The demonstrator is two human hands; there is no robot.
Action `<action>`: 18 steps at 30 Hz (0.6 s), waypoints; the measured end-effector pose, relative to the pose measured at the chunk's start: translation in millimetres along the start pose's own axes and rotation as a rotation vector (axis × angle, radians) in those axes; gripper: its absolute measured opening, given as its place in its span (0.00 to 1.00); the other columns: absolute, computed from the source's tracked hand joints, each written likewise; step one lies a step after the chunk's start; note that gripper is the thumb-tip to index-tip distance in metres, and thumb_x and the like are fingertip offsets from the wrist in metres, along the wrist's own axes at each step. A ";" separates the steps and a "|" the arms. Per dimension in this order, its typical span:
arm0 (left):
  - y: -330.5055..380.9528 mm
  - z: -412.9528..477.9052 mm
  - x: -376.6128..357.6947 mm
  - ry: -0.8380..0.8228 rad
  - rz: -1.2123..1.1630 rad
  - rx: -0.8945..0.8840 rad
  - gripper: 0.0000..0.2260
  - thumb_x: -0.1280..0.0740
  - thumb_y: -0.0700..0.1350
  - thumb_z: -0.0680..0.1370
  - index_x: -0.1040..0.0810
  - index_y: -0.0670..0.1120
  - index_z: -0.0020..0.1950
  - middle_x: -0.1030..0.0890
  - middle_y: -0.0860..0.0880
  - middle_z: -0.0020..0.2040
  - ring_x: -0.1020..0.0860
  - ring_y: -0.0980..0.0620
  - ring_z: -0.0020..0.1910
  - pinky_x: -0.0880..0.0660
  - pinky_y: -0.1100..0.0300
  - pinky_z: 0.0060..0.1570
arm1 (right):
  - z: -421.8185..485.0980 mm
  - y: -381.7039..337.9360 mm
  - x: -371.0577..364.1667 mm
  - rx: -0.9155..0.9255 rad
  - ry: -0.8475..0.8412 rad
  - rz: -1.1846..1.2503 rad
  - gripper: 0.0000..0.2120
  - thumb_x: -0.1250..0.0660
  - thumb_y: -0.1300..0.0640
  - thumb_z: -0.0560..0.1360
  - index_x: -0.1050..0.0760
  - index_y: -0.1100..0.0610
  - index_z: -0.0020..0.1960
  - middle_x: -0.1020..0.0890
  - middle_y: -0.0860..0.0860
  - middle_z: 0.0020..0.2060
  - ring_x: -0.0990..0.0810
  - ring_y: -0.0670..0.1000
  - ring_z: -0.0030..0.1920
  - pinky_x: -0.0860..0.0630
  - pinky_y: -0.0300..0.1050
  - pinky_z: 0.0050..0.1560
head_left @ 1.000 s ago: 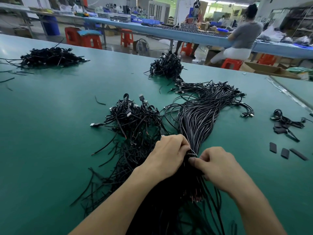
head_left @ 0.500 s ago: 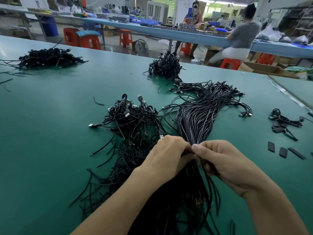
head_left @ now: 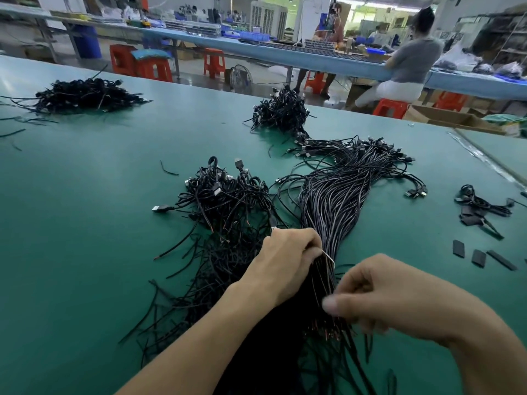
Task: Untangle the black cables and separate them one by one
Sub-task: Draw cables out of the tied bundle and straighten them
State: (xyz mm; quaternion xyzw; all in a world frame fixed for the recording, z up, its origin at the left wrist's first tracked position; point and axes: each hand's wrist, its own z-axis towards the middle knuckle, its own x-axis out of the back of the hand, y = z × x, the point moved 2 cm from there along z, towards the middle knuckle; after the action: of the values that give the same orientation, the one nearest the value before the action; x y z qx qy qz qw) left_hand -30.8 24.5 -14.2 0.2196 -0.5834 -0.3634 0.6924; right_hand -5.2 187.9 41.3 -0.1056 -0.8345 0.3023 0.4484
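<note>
The fingers of the left hand are curled tight round the neck of the combed bundle of black cables. The bundle lies along the middle of the green worktop, its USB plugs fanned out at the far end and its other ends towards the person. The right hand hovers at the near part of that bundle with its fingers curled and the thumb brought towards the fingertips, but blur hides whether a single strand is pinched between them, so I cannot tell. Touching the bundle on its left is a tangled heap of cables, not yet sorted. A far-left pile and a far-middle pile sit further off. The step in hand looks like picking one cable out of the held bundle while the left hand anchors the rest. The next move calls for a firm pinch on one strand only, then a slow, straight pull along its length, so that its neighbours are not dragged into a fresh knot.
</note>
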 end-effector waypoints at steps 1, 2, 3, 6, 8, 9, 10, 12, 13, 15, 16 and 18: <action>-0.4 0.2 -0.7 -0.010 -0.008 -0.004 0.03 0.33 0.46 0.80 0.20 0.51 0.46 0.18 0.52 0.43 0.21 0.49 0.46 0.24 0.53 0.51 | 5.4 0.1 -3.8 -0.058 0.082 -0.019 0.24 0.29 0.34 0.66 0.20 0.56 0.37 0.16 0.52 0.29 0.19 0.49 0.29 0.21 0.45 0.34; -1.0 0.4 -1.3 -0.017 -0.019 -0.002 0.03 0.32 0.46 0.79 0.20 0.51 0.46 0.18 0.51 0.43 0.21 0.49 0.46 0.23 0.52 0.51 | 11.7 0.7 -8.2 -0.114 0.169 -0.052 0.25 0.31 0.34 0.69 0.22 0.57 0.35 0.16 0.52 0.29 0.18 0.51 0.31 0.20 0.47 0.36; -1.9 0.6 -1.7 -0.019 -0.027 0.003 0.03 0.32 0.46 0.79 0.20 0.51 0.46 0.18 0.51 0.42 0.20 0.49 0.46 0.23 0.51 0.51 | 17.9 1.4 -12.6 -0.161 0.258 -0.100 0.25 0.32 0.34 0.70 0.25 0.57 0.34 0.17 0.51 0.29 0.18 0.53 0.34 0.21 0.48 0.36; -3.8 1.7 -2.5 -0.009 -0.030 0.007 0.03 0.31 0.46 0.79 0.19 0.51 0.46 0.17 0.52 0.42 0.19 0.51 0.45 0.23 0.52 0.51 | 33.1 4.5 -23.1 -0.215 0.412 -0.163 0.22 0.32 0.36 0.72 0.32 0.54 0.36 0.23 0.51 0.36 0.23 0.56 0.41 0.32 0.47 0.32; -4.2 1.6 -2.3 -0.005 -0.039 0.005 0.03 0.31 0.46 0.79 0.18 0.51 0.45 0.17 0.53 0.42 0.19 0.51 0.45 0.23 0.52 0.52 | 38.7 8.0 -23.9 -0.211 0.435 -0.115 0.20 0.34 0.39 0.74 0.31 0.54 0.36 0.23 0.51 0.37 0.24 0.53 0.40 0.36 0.46 0.31; -4.2 1.5 -2.1 -0.006 -0.042 0.005 0.04 0.31 0.45 0.79 0.18 0.51 0.45 0.17 0.53 0.42 0.19 0.51 0.45 0.23 0.52 0.52 | 39.8 9.5 -22.8 -0.207 0.453 -0.086 0.20 0.34 0.40 0.75 0.30 0.55 0.36 0.23 0.50 0.35 0.24 0.52 0.38 0.36 0.45 0.31; -4.1 1.5 -2.1 -0.008 -0.042 0.005 0.04 0.31 0.45 0.79 0.18 0.51 0.45 0.16 0.53 0.42 0.19 0.52 0.45 0.23 0.51 0.52 | 40.4 10.7 -21.5 -0.204 0.474 -0.060 0.20 0.34 0.41 0.76 0.30 0.56 0.35 0.23 0.50 0.33 0.25 0.51 0.36 0.37 0.44 0.30; -3.1 1.4 -2.4 -0.010 -0.033 0.003 0.03 0.31 0.45 0.79 0.17 0.50 0.46 0.16 0.53 0.43 0.18 0.51 0.46 0.23 0.51 0.53 | 40.2 11.8 -19.6 -0.196 0.501 -0.038 0.22 0.34 0.43 0.77 0.32 0.57 0.32 0.25 0.50 0.29 0.27 0.51 0.32 0.39 0.44 0.28; -2.6 1.4 -2.6 -0.011 -0.023 0.001 0.03 0.31 0.46 0.79 0.17 0.50 0.47 0.16 0.52 0.44 0.18 0.51 0.47 0.23 0.51 0.53 | 40.1 12.0 -19.5 -0.192 0.507 -0.044 0.23 0.34 0.44 0.77 0.34 0.57 0.31 0.27 0.50 0.28 0.28 0.51 0.30 0.40 0.44 0.27; -1.7 1.4 -2.5 -0.008 -0.007 -0.008 0.04 0.31 0.46 0.79 0.17 0.49 0.48 0.16 0.52 0.45 0.18 0.50 0.48 0.23 0.50 0.54 | 39.1 11.0 -19.3 -0.186 0.515 -0.056 0.23 0.34 0.46 0.77 0.36 0.57 0.29 0.30 0.50 0.27 0.30 0.51 0.28 0.42 0.44 0.26; -1.3 1.0 -2.4 -0.008 -0.005 -0.010 0.04 0.31 0.47 0.79 0.17 0.49 0.48 0.16 0.52 0.45 0.18 0.50 0.48 0.23 0.50 0.54 | 38.3 10.5 -18.6 -0.175 0.512 -0.062 0.23 0.34 0.46 0.77 0.36 0.57 0.30 0.30 0.50 0.27 0.31 0.52 0.28 0.41 0.44 0.26; -1.2 0.2 -2.4 -0.004 -0.004 -0.006 0.03 0.30 0.47 0.79 0.17 0.50 0.48 0.16 0.52 0.44 0.18 0.50 0.47 0.23 0.50 0.54 | 35.0 8.4 -15.5 -0.112 0.470 -0.099 0.22 0.35 0.48 0.78 0.36 0.57 0.30 0.30 0.49 0.26 0.32 0.51 0.27 0.41 0.43 0.26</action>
State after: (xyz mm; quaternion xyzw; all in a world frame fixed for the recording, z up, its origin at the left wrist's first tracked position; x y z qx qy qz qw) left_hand -31.4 25.6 -16.6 0.2180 -0.5832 -0.3670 0.6911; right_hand -25.5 173.3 11.1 -0.1569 -0.7270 0.2005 0.6377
